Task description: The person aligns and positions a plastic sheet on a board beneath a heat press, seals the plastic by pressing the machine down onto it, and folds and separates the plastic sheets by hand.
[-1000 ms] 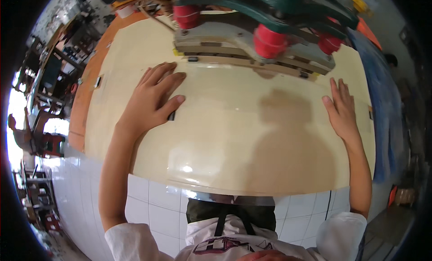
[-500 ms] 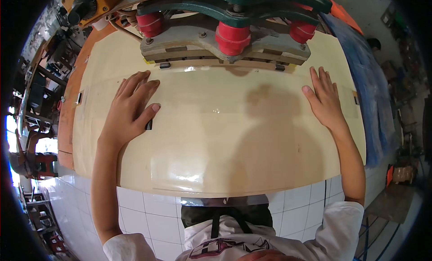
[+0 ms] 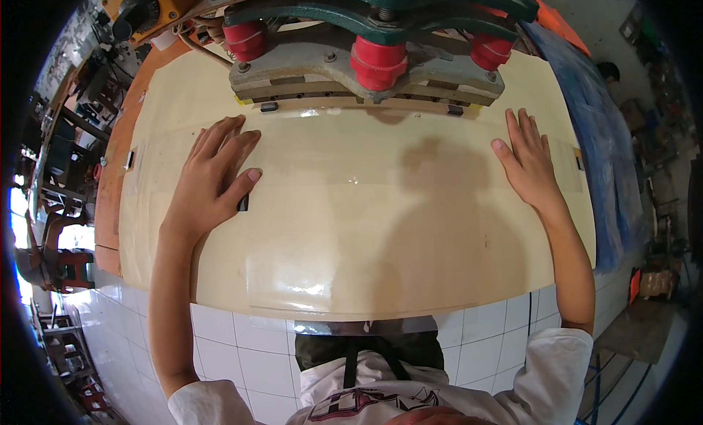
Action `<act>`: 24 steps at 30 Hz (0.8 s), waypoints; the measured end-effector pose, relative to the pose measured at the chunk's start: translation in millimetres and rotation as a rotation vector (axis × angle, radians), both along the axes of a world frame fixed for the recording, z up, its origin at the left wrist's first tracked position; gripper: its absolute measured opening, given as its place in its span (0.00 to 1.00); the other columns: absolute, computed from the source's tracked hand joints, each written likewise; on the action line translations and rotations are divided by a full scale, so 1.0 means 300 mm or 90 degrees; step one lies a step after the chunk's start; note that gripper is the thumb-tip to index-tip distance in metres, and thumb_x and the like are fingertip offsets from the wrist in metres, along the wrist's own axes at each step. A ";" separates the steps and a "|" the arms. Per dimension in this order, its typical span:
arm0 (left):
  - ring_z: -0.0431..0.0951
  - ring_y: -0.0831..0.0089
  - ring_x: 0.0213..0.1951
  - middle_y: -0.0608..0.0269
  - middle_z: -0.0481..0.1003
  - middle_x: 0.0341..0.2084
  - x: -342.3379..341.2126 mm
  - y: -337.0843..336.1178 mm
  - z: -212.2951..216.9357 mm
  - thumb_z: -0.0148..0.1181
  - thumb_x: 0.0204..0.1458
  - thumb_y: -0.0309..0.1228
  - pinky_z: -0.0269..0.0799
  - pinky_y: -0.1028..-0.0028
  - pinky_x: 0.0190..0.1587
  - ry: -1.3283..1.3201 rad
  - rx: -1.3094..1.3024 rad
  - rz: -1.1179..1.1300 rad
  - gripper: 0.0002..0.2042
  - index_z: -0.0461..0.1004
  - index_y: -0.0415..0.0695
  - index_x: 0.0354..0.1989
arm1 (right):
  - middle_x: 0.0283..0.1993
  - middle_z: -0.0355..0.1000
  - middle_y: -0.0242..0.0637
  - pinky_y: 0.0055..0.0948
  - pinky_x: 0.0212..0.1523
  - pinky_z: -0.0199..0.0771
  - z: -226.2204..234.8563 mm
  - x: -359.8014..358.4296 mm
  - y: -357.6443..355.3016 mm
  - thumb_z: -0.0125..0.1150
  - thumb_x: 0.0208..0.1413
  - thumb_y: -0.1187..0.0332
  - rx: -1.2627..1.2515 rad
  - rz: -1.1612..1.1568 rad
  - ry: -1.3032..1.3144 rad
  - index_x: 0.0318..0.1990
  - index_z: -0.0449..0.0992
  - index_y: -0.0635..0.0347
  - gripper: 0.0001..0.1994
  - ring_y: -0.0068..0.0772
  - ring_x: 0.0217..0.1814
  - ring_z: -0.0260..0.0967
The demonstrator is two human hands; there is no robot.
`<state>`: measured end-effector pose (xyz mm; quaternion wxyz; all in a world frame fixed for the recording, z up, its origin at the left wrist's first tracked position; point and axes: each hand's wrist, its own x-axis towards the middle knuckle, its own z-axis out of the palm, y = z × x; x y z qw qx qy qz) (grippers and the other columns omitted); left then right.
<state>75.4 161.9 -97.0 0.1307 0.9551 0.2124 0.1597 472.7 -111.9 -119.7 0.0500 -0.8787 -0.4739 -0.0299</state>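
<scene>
Floor: white-tiled.
Clear plastic sheet: on the worktop, before the press head; outline unclear under glare.
Handling: probably light, limp, slippery; hold by the front overhang.
Left hand, right hand: palms down, fingers extended, grasping nothing.

A wide cream sheet is lying flat across the middle of the frame, spreading from the left side to the right, its near edge bowing through the lower centre. Its smooth face is gleaming, and a broad shadow is falling over its right-of-centre part. Clear film is covering part of the cream sheet, catching a bright glare at lower centre-left; its outline is showing only faintly, so its full extent is unclear. A small black piece is resting on the pale surface left of centre, its upper part being hidden from view.
</scene>
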 end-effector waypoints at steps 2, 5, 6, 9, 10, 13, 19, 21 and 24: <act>0.65 0.45 0.62 0.43 0.67 0.59 0.002 -0.002 -0.007 0.58 0.53 0.40 0.54 0.51 0.67 -0.035 0.017 0.010 0.22 0.74 0.40 0.53 | 0.77 0.40 0.56 0.57 0.74 0.29 0.005 -0.002 0.001 0.39 0.65 0.41 -0.002 -0.002 0.004 0.74 0.49 0.57 0.38 0.56 0.80 0.32; 0.65 0.44 0.61 0.43 0.67 0.58 0.002 -0.003 -0.006 0.58 0.52 0.40 0.56 0.52 0.66 -0.041 0.011 0.007 0.22 0.74 0.40 0.53 | 0.77 0.39 0.56 0.57 0.74 0.29 0.010 -0.005 0.002 0.39 0.65 0.40 -0.004 -0.006 0.009 0.74 0.49 0.57 0.38 0.56 0.80 0.32; 0.65 0.44 0.61 0.43 0.67 0.58 0.003 -0.003 -0.005 0.58 0.52 0.40 0.56 0.52 0.66 -0.042 0.011 0.006 0.22 0.74 0.40 0.53 | 0.77 0.39 0.56 0.57 0.74 0.29 0.011 -0.005 0.002 0.39 0.65 0.40 -0.003 -0.006 0.011 0.74 0.49 0.57 0.38 0.56 0.80 0.32; 0.65 0.44 0.61 0.43 0.67 0.58 0.000 -0.002 -0.007 0.59 0.52 0.40 0.57 0.53 0.65 -0.040 0.012 0.003 0.22 0.74 0.39 0.53 | 0.77 0.39 0.55 0.57 0.74 0.29 0.003 -0.005 0.005 0.39 0.65 0.40 -0.004 -0.005 0.011 0.74 0.49 0.57 0.38 0.56 0.80 0.32; 0.65 0.44 0.61 0.43 0.67 0.58 0.000 -0.002 -0.008 0.59 0.52 0.39 0.57 0.53 0.65 -0.040 0.019 0.003 0.22 0.74 0.39 0.53 | 0.77 0.39 0.55 0.57 0.74 0.29 0.004 -0.006 0.006 0.39 0.65 0.40 -0.004 -0.005 0.011 0.74 0.49 0.57 0.38 0.56 0.80 0.32; 0.62 0.44 0.64 0.42 0.65 0.61 -0.003 0.002 0.000 0.58 0.53 0.39 0.53 0.53 0.67 -0.015 0.008 0.006 0.23 0.72 0.40 0.55 | 0.77 0.39 0.55 0.57 0.74 0.30 0.008 -0.006 0.004 0.39 0.65 0.40 -0.006 -0.007 0.012 0.74 0.48 0.57 0.38 0.56 0.80 0.32; 0.59 0.44 0.67 0.42 0.63 0.63 0.001 0.000 0.003 0.57 0.54 0.38 0.47 0.52 0.70 0.010 -0.017 0.013 0.23 0.71 0.41 0.57 | 0.77 0.39 0.55 0.57 0.74 0.30 0.002 0.001 0.005 0.39 0.65 0.40 -0.007 -0.004 0.004 0.74 0.49 0.57 0.38 0.55 0.80 0.32; 0.59 0.44 0.66 0.43 0.63 0.63 -0.003 0.001 -0.001 0.57 0.54 0.38 0.46 0.51 0.71 0.007 -0.013 0.013 0.23 0.71 0.40 0.57 | 0.77 0.40 0.56 0.56 0.74 0.30 0.009 -0.001 0.004 0.39 0.65 0.40 -0.014 -0.008 -0.013 0.74 0.49 0.57 0.38 0.55 0.80 0.32; 0.61 0.45 0.65 0.44 0.64 0.63 -0.014 -0.002 0.007 0.57 0.54 0.39 0.46 0.51 0.71 0.010 -0.014 0.015 0.24 0.71 0.39 0.57 | 0.77 0.40 0.56 0.57 0.74 0.30 0.006 -0.004 0.008 0.40 0.65 0.41 -0.004 0.001 -0.005 0.73 0.50 0.57 0.37 0.55 0.80 0.33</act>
